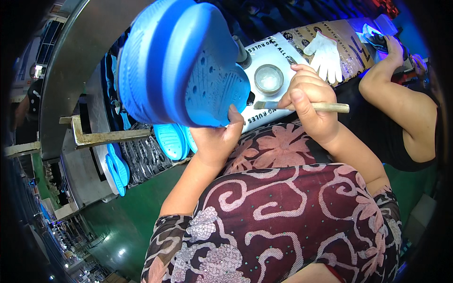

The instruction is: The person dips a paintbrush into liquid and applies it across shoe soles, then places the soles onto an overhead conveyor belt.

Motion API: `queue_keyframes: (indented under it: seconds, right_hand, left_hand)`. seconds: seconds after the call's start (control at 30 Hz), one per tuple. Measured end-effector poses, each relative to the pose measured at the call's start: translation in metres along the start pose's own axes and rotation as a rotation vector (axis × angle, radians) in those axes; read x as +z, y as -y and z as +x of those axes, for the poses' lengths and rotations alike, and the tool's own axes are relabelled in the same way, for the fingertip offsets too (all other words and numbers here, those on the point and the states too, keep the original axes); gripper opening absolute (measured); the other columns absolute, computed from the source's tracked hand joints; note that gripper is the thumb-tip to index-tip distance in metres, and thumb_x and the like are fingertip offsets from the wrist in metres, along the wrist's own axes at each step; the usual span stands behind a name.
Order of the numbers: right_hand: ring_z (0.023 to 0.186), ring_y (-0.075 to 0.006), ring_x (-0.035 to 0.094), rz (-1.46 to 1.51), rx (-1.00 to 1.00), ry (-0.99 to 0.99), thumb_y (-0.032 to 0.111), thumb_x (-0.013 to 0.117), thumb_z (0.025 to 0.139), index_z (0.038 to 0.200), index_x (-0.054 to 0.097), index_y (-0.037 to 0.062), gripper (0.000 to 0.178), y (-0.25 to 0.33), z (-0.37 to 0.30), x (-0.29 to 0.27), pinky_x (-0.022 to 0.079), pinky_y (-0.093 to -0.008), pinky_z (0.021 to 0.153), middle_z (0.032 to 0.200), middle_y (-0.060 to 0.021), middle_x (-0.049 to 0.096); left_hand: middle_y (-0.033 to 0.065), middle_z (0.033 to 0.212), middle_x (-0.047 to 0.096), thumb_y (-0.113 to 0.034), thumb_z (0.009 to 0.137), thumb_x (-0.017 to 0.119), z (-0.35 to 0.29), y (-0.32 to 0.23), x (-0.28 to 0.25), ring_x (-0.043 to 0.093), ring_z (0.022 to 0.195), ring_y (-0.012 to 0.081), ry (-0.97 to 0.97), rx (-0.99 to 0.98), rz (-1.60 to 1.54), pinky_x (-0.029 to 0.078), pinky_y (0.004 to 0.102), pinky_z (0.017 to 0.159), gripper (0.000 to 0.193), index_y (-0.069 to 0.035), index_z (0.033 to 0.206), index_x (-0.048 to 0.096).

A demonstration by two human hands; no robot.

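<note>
My left hand [216,141] grips a chunky blue foam slipper [163,66] by its near edge, with the thumb on the inner face. The slipper is raised and tilted, so its thick ridged side and its textured, holed inner face both show. In my right hand [315,101] is a flat brush with a pale wooden handle [337,108]; its bristles point left toward the slipper, apart from it. A small dark tip [291,60] shows by the raised right fingers; I cannot tell whether they hold it. Beyond the brush stands a round bowl [257,78] with clear or whitish contents.
The bowl stands on a white printed sheet [264,49]. A white glove [325,59] lies on brown printed wrapping. A co-worker's arm [401,92] reaches in at the right. More blue footwear [171,144] lies left, near a wooden bar [113,137] and a curved metal frame [71,52].
</note>
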State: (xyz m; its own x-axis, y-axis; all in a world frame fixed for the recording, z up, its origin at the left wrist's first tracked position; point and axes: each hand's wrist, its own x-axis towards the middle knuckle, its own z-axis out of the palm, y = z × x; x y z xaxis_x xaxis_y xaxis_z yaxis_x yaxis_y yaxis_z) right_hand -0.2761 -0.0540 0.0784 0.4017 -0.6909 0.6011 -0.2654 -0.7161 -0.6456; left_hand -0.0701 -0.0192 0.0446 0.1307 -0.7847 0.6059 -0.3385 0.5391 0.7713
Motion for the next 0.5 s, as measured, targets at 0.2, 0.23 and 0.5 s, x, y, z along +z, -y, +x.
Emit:
queue_keyframes:
  seconds: [0.2,0.23,0.5]
  right_hand:
    - [0.061,-0.0211,0.054,-0.134,-0.011,0.005,0.017,0.058,0.085,0.064,0.062,0.0073,0.023,0.003,0.000,0.004,0.041,-0.0399,0.085,0.060,-0.0037,0.056]
    - [0.061,-0.0209,0.054,-0.130,-0.017,-0.009,0.016,0.060,0.084,0.063,0.062,0.0083,0.022,0.004,-0.002,0.002,0.041,-0.0396,0.086,0.060,-0.0031,0.055]
    - [0.062,-0.0211,0.053,-0.161,-0.058,-0.014,0.018,0.064,0.080,0.066,0.062,0.0075,0.018,-0.001,0.001,0.005,0.041,-0.0402,0.087,0.060,-0.0024,0.054]
  left_hand:
    - [0.0114,0.075,0.064,0.003,0.070,0.063,-0.008,0.005,-0.005,0.062,0.065,0.0189,0.039,-0.045,0.133,0.049,0.0294,0.061,0.019,0.003,0.088,0.059]
    - [0.0106,0.072,0.063,0.002,0.070,0.064,-0.009,0.006,-0.006,0.062,0.062,0.0181,0.012,-0.050,0.136,0.049,0.0290,0.059,0.017,0.002,0.086,0.059]
    - [0.0112,0.072,0.064,0.003,0.068,0.064,-0.005,0.003,-0.001,0.063,0.062,0.0207,0.017,-0.073,0.146,0.049,0.0293,0.059,0.016,0.000,0.083,0.060]
